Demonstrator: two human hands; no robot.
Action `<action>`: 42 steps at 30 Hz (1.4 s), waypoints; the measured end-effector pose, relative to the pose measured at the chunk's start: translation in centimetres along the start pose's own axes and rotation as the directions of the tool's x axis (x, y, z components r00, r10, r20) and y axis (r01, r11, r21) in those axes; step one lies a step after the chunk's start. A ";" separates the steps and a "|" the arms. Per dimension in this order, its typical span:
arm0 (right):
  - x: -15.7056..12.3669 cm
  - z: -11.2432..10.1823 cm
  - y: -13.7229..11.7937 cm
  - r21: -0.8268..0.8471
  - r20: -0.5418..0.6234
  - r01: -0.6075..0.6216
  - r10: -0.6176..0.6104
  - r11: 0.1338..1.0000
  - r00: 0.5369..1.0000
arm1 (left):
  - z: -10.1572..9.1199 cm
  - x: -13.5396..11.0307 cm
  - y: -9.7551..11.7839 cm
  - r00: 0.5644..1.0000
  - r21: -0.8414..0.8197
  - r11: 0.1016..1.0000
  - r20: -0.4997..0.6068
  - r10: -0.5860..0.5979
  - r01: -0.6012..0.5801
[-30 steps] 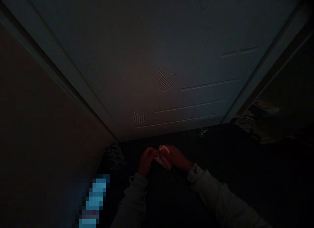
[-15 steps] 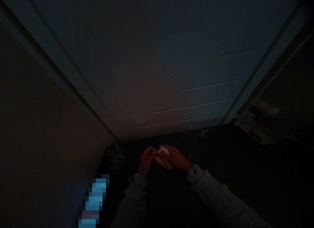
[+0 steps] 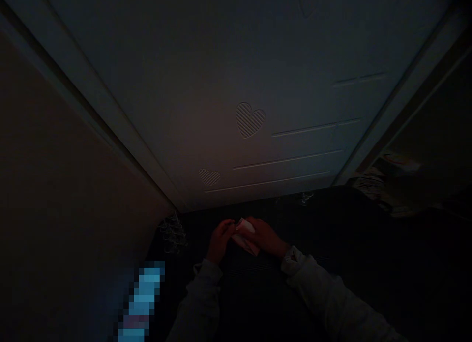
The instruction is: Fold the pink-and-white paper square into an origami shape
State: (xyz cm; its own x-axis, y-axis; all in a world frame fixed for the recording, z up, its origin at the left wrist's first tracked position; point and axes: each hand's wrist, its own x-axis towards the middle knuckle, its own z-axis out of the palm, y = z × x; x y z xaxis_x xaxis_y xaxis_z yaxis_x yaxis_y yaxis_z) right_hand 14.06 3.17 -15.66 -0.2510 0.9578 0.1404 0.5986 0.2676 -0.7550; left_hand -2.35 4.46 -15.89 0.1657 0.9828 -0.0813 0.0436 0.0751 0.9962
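The scene is very dark. My left hand (image 3: 219,242) and my right hand (image 3: 266,237) meet over a dark surface (image 3: 332,263), both closed on a small pale folded piece (image 3: 245,235), which looks like paper or cloth. The fingers of my right hand wrap over its top and right side. My left hand pinches its left edge. Both of my sleeves are light-coloured.
A pale door (image 3: 250,116) with embossed hearts stands right behind my hands. A plain wall (image 3: 66,209) runs along the left. A tangle of thin wire-like items (image 3: 172,233) lies at the left. Cluttered objects (image 3: 383,185) sit at the far right. A blurred blue patch (image 3: 142,302) glows lower left.
My hands have hardly moved; the pale piece between them has shifted slightly in my fingers.
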 end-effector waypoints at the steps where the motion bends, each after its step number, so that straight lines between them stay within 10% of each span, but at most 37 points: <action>1: 0.0 0.0 0.0 -0.002 -0.001 -0.006 0.006 1.000 1.000 | 0.0 0.0 0.0 1.000 -0.001 1.000 -0.015 -0.001 0.001; 42: 0.0 0.1 0.1 -0.031 -0.002 0.015 -0.015 0.999 1.000 | 0.1 0.1 0.1 0.999 0.048 0.999 -0.040 0.003 -0.001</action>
State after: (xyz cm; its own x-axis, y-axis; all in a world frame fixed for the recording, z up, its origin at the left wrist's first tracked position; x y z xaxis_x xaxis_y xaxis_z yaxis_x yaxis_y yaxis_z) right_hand 14.05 3.19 -15.75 -0.2585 0.9539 0.1524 0.6181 0.2846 -0.7328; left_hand -2.23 4.57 -15.84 0.1261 0.9890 -0.0770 0.0907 0.0658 0.9937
